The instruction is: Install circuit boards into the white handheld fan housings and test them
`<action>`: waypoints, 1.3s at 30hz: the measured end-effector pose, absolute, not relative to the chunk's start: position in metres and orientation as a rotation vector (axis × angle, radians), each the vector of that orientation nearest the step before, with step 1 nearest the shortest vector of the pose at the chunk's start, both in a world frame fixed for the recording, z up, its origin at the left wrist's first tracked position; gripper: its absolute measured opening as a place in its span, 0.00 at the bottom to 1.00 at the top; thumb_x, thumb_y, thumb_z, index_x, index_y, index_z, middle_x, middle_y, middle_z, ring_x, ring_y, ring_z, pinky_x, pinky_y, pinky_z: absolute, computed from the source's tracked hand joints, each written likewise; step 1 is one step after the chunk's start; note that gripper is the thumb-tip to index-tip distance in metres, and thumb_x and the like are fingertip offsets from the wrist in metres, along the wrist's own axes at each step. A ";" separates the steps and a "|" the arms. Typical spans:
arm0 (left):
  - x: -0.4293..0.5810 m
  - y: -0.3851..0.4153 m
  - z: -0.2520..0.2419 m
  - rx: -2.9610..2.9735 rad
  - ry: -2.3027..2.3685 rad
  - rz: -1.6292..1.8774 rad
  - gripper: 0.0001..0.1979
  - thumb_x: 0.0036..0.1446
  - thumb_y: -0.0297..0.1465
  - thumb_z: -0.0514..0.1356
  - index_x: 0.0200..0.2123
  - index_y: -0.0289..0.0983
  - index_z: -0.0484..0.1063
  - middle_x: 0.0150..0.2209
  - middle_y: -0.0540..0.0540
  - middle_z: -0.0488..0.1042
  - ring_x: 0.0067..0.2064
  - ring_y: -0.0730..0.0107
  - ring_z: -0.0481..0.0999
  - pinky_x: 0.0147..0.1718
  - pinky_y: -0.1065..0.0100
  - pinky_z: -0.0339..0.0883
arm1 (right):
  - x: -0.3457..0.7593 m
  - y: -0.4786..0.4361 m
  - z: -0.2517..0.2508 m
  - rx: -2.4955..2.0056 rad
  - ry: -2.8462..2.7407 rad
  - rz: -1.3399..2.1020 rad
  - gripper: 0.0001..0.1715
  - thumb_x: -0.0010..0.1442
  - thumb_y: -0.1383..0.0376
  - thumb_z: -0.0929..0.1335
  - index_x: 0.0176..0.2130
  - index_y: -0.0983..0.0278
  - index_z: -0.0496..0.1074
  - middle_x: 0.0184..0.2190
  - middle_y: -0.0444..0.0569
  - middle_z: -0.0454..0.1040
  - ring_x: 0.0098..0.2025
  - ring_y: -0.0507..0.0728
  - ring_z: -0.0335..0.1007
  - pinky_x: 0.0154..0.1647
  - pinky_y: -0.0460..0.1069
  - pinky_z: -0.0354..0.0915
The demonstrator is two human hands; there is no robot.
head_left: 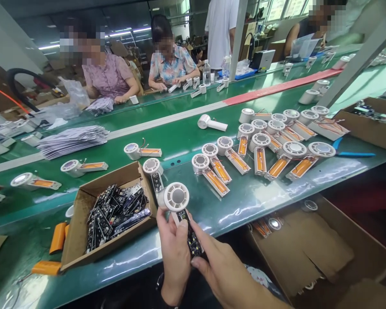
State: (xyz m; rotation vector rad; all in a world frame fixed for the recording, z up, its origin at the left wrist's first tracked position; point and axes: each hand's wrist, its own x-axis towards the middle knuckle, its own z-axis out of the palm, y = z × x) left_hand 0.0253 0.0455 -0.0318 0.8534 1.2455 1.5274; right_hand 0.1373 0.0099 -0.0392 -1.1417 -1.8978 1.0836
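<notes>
A white handheld fan body [164, 200] with a round grille is held above the table's front edge. A black circuit board [194, 242] lies along its open handle. My left hand [173, 251] is closed around the handle just below the head, thumb on the board. My right hand [217, 262] grips the handle's lower end, with fingers along its side and the thumb near the board's end. Just behind, another fan body [152, 166] with a black board in its handle rests against a cardboard box [152, 201] of loose circuit boards [106, 216].
Several fan bodies with orange batteries [260, 161] stand at right, near blue-handled pliers [355, 154]. Orange battery packs [58, 238] lie left of the box. A larger carton [347, 257] sits below the table edge. Co-workers [170, 64] sit across the green conveyor [176, 137].
</notes>
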 end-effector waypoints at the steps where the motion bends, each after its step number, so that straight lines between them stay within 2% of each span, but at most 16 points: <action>1: 0.025 0.046 -0.032 0.833 1.245 1.516 0.33 0.55 0.38 0.63 0.61 0.41 0.55 0.46 0.43 0.76 0.46 0.63 0.76 0.45 0.66 0.68 | 0.138 0.011 -0.039 -1.126 -1.911 1.080 0.52 0.56 0.77 0.68 0.70 0.60 0.41 0.67 0.55 0.56 0.64 0.63 0.60 0.61 0.58 0.64; 5: 0.023 0.044 -0.033 0.733 1.248 1.441 0.31 0.55 0.37 0.62 0.60 0.43 0.57 0.42 0.45 0.77 0.39 0.66 0.77 0.39 0.67 0.70 | 0.144 0.016 -0.041 -1.034 -1.956 1.038 0.52 0.55 0.78 0.68 0.70 0.61 0.43 0.67 0.56 0.56 0.65 0.63 0.59 0.62 0.57 0.62; 8: 0.023 0.040 -0.034 0.662 1.224 1.468 0.29 0.54 0.35 0.62 0.59 0.42 0.60 0.41 0.47 0.76 0.38 0.67 0.77 0.39 0.67 0.70 | 0.145 0.017 -0.042 -1.027 -1.923 1.095 0.51 0.54 0.80 0.67 0.69 0.59 0.47 0.65 0.54 0.60 0.63 0.62 0.62 0.61 0.57 0.64; 11: 0.024 0.038 -0.035 0.608 1.225 1.480 0.29 0.53 0.35 0.62 0.59 0.42 0.60 0.39 0.47 0.76 0.36 0.67 0.78 0.38 0.66 0.71 | 0.143 0.018 -0.043 -1.079 -1.785 1.209 0.51 0.50 0.82 0.69 0.66 0.56 0.56 0.61 0.51 0.68 0.57 0.63 0.70 0.56 0.57 0.69; 13: 0.024 0.038 -0.036 0.601 1.243 1.465 0.30 0.53 0.36 0.62 0.60 0.42 0.60 0.39 0.46 0.77 0.36 0.65 0.78 0.38 0.65 0.72 | 0.140 0.018 -0.044 -1.099 -1.648 1.291 0.50 0.47 0.83 0.69 0.64 0.56 0.61 0.57 0.50 0.72 0.51 0.60 0.74 0.52 0.55 0.72; 16: 0.023 0.039 -0.038 0.614 1.251 1.438 0.32 0.54 0.38 0.62 0.61 0.42 0.59 0.43 0.43 0.77 0.41 0.62 0.79 0.41 0.62 0.73 | 0.138 0.018 -0.043 -1.041 -1.441 1.452 0.48 0.46 0.83 0.70 0.62 0.56 0.63 0.57 0.51 0.71 0.48 0.58 0.75 0.49 0.53 0.74; 19: 0.022 0.039 -0.038 0.610 1.240 1.455 0.34 0.53 0.40 0.63 0.62 0.41 0.58 0.48 0.41 0.76 0.44 0.59 0.79 0.44 0.60 0.73 | 0.138 0.017 -0.043 -0.928 -1.282 1.588 0.38 0.51 0.78 0.69 0.59 0.57 0.66 0.53 0.51 0.73 0.48 0.57 0.75 0.47 0.52 0.73; 22: 0.024 0.037 -0.039 0.567 1.238 1.460 0.35 0.54 0.41 0.62 0.64 0.42 0.57 0.50 0.40 0.76 0.45 0.58 0.79 0.45 0.59 0.72 | 0.137 0.016 -0.050 -0.888 -1.294 1.483 0.31 0.56 0.72 0.69 0.58 0.57 0.67 0.48 0.51 0.74 0.45 0.57 0.75 0.47 0.52 0.73; 25: 0.027 0.034 -0.043 0.569 1.262 1.457 0.37 0.55 0.42 0.62 0.65 0.43 0.54 0.51 0.39 0.75 0.48 0.56 0.78 0.47 0.58 0.71 | 0.137 0.016 -0.056 -0.886 -1.304 1.430 0.31 0.56 0.68 0.71 0.58 0.56 0.67 0.48 0.51 0.73 0.44 0.58 0.74 0.48 0.53 0.72; 29: 0.029 0.033 -0.050 0.676 1.300 1.460 0.40 0.55 0.45 0.62 0.66 0.41 0.52 0.54 0.37 0.74 0.54 0.53 0.75 0.50 0.59 0.70 | 0.141 0.021 -0.053 -0.920 -1.214 1.597 0.33 0.54 0.67 0.72 0.58 0.56 0.64 0.48 0.51 0.73 0.44 0.57 0.74 0.48 0.53 0.72; 32: 0.029 0.037 -0.048 0.757 1.248 1.435 0.37 0.57 0.44 0.60 0.65 0.40 0.55 0.54 0.36 0.74 0.56 0.52 0.73 0.52 0.59 0.68 | 0.145 0.029 -0.046 -0.856 -1.238 1.666 0.36 0.57 0.61 0.72 0.62 0.55 0.60 0.50 0.53 0.72 0.47 0.58 0.73 0.51 0.54 0.70; 35: 0.029 0.041 -0.044 0.768 1.187 1.448 0.34 0.57 0.42 0.62 0.63 0.37 0.59 0.55 0.35 0.74 0.59 0.52 0.70 0.57 0.59 0.62 | 0.145 0.040 -0.044 -0.695 -1.246 1.730 0.30 0.61 0.52 0.69 0.60 0.56 0.64 0.52 0.54 0.72 0.54 0.61 0.70 0.57 0.57 0.64; 39: 0.035 0.047 -0.046 0.705 1.063 1.465 0.39 0.54 0.43 0.63 0.65 0.39 0.55 0.56 0.35 0.73 0.59 0.51 0.70 0.57 0.57 0.62 | 0.141 0.048 -0.052 -0.678 -1.263 1.676 0.30 0.61 0.46 0.67 0.58 0.54 0.67 0.53 0.52 0.72 0.57 0.62 0.68 0.60 0.57 0.61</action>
